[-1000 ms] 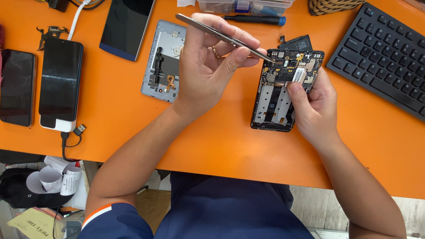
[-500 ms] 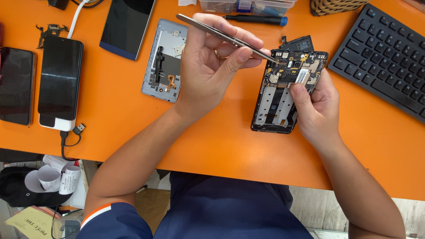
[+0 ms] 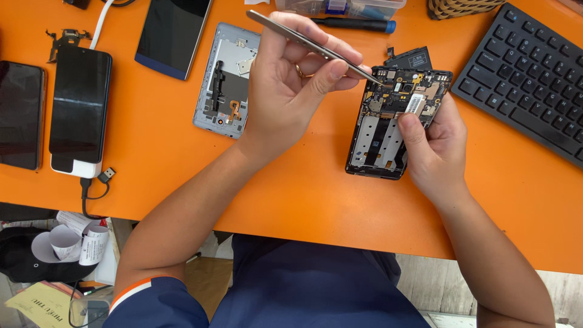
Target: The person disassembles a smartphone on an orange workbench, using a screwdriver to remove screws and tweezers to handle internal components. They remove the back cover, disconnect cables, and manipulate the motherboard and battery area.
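Taking the opened black phone chassis with its bare circuit board as the marker, everything lines up off it. Far to its left on the orange tabletop lie two dark-screened phones, then a grey metal back cover with its inside facing up, just left of the working hand. The left hand is closed in a pinch round a pair of slim silver metal tweezers, thumb and fingers clamped on the shaft. The tweezers slant down from upper left to lower right, and their tip meets the top left corner of the chassis board; so the work lies to the right of and just below that hand, along the tool's own line. The chassis runs lengthways away from the person, tilted slightly, its board end farthest. The right hand grips its right edge, thumb pressed on the face, steadying it. Beyond that, to the right, sits a black keyboard.
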